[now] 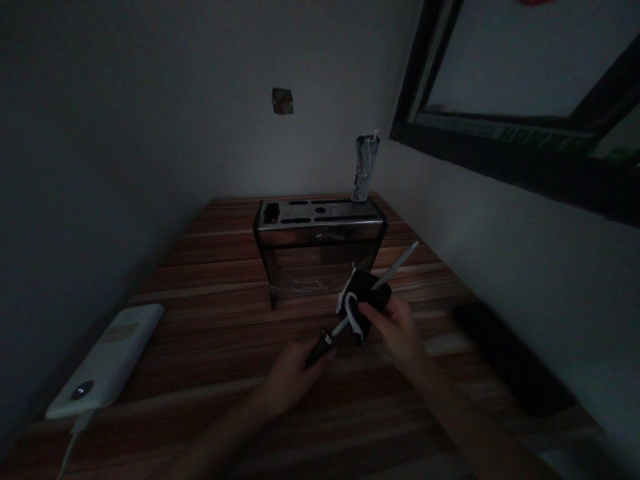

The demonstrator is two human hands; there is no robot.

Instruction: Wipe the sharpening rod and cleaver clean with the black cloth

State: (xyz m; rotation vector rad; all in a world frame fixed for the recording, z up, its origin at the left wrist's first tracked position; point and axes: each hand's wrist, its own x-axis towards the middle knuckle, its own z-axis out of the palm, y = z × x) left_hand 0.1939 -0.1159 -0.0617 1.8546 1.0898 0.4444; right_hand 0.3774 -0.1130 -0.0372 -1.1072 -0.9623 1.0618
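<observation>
My left hand (293, 373) grips the dark handle of a long thin tool (395, 267) whose pale shaft slants up to the right. My right hand (397, 330) holds a small black block (367, 293) with a white strap or cord around it, and the shaft passes against or through it. Both hands hover just above the wooden table (225, 313). Right behind them stands a dark box with a slotted metal top (320, 213), like a knife block. The room is dim, so fine detail is hard to tell.
A white power bank (107, 363) with a cable lies at the table's left front. A flat black object (510, 357) lies along the right wall. A crumpled tube (366, 167) stands in the back corner. A dark window frame (500, 133) is on the right wall.
</observation>
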